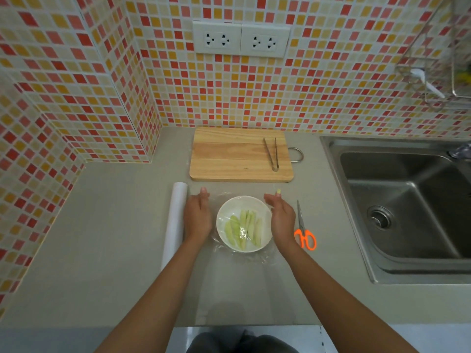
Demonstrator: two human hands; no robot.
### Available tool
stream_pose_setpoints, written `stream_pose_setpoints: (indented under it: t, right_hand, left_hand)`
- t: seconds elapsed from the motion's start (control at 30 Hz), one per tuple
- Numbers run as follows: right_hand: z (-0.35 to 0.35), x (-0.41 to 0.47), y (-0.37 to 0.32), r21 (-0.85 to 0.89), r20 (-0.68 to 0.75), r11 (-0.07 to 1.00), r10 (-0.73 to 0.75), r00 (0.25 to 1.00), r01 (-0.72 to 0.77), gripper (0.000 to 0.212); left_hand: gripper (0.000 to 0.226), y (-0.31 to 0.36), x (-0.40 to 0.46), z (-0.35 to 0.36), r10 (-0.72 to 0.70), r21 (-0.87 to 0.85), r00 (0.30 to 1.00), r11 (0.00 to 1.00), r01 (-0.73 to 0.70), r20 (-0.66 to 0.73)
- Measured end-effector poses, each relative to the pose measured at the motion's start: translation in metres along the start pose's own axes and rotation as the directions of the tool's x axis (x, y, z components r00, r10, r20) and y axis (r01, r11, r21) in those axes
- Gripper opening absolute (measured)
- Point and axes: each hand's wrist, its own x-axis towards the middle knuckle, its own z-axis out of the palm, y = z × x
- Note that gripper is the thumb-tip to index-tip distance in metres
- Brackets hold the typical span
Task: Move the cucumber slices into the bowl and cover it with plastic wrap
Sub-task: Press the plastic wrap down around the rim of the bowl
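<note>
Both bare forearms reach in from the near edge of the grey countertop (107, 225) and end at either side of a round white bowl (221, 231).

Furthest left, a white roll of plastic wrap (175, 220) lies lengthwise on the counter, just beside the left hand (197, 217). That hand lies palm down with its fingers straight and together, pressing on the clear sheet of plastic wrap (239, 263) at the bowl's left side; the fingertips point toward the far wall.

Between the hands, the bowl holds pale green cucumber slices (243, 229) lying side by side under the film, which is stretched across the rim and spreads out crumpled around the base and toward the near edge.

On the bowl's right, the right hand (281, 217) stands on its edge, fingers extended and relaxed, palm facing the bowl and close to its rim; whether it touches the rim I cannot tell.

Just right of that wrist lie orange-handled scissors (304, 233). Behind the bowl sits a rectangular wooden cutting board (229, 154) with metal tongs (271, 154) on its right part. Far right is a stainless steel sink (407, 212).
</note>
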Motion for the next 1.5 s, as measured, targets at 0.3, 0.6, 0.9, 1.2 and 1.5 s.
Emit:
stream_pose_setpoints:
  t: [0.3,0.6,0.9,1.2,1.5]
  right_hand:
    - [0.007,0.012,-0.005,-0.1,0.299,0.994,0.062,0.952,-0.033,0.045]
    - [0.012,0.005,-0.007,-0.26,0.187,0.962,0.135,0.973,-0.083,0.069]
    - [-0.009,-0.005,-0.02,-0.25,-0.121,0.965,-0.114,0.986,0.08,0.05]
    - [-0.01,0.007,0.005,-0.068,0.378,0.993,0.114,0.919,-0.095,0.035]
    - [-0.01,0.0,0.008,-0.105,0.144,0.983,0.167,0.975,-0.153,0.059]
  left_hand:
    - [0.05,0.008,-0.022,0.026,0.004,-0.277,0.947,0.957,0.09,0.321]
    - [0.091,0.013,-0.01,0.024,-0.033,-0.019,0.917,0.999,0.045,0.398]
    - [0.05,0.025,-0.021,0.007,-0.071,-0.374,0.995,0.927,0.039,-0.072]
    - [0.051,0.01,-0.057,0.032,-0.08,-0.384,0.991,0.916,0.117,0.11]
    - [0.06,0.012,-0.011,0.028,-0.13,-0.294,0.963,0.935,0.199,0.237]
